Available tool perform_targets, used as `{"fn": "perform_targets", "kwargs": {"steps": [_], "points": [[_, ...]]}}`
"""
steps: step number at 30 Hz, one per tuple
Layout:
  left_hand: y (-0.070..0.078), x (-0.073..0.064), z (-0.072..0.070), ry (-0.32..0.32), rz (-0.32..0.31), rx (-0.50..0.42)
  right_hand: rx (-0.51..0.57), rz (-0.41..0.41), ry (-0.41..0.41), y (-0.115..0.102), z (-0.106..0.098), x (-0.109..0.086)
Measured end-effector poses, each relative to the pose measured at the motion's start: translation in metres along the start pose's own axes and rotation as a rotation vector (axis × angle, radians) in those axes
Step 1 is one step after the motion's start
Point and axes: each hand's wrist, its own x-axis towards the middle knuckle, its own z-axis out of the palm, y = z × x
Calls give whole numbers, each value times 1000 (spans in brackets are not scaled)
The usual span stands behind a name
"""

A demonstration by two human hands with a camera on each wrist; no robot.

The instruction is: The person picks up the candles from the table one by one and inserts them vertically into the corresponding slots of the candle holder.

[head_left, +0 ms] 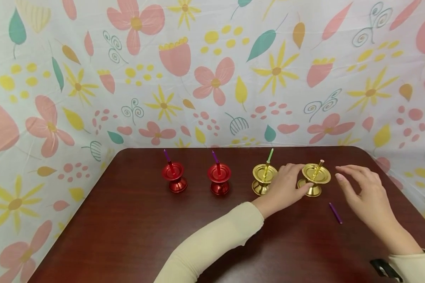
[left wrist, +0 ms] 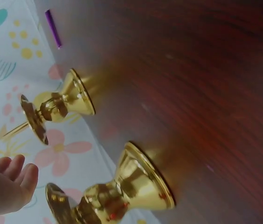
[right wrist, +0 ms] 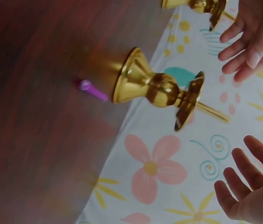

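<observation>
Both hands stand on either side of the rightmost gold candle holder (head_left: pixel 315 191), which is upright with a bare tube rising from its dish. My left hand (head_left: pixel 285 184) is at its left, fingers loosely spread, thumb overlapping its stem in the head view. My right hand (head_left: pixel 367 194) hovers just right of it, fingers relaxed and apart from it. In the right wrist view a gap shows between this holder (right wrist: pixel 162 88) and the right hand (right wrist: pixel 255 182). A purple candle (head_left: pixel 335 213) lies on the table in front. Partly behind the left hand, a second gold holder (head_left: pixel 259 188) bears a green candle (head_left: pixel 270 156).
To the left, two red candle holders (head_left: pixel 177 184) stand in the same row, each with a purple candle (head_left: pixel 215 156) upright in it. The dark wood table (head_left: pixel 134 236) backs onto a flower-patterned cloth (head_left: pixel 212 47). A dark object (head_left: pixel 384 269) shows by the right sleeve.
</observation>
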Motion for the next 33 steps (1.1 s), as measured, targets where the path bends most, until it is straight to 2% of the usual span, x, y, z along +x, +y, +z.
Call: {"fn": "perform_targets", "kwargs": {"steps": [8, 13, 17, 26, 33], "points": [[10, 20, 13, -65, -47, -15, 2, 27, -40, 13, -2, -9], [17, 29, 17, -113, -113, -14, -13, 8, -56, 24, -2, -15], [21, 35, 21, -140, -156, 6, -28, 23, -97, 31, -1, -20], [18, 42, 32, -157, -224, -3, -87, 41, -151, 40, 2, -25], [15, 44, 35, -153, -234, 24, -180, 90, -265, 46, 2, -31]]}}
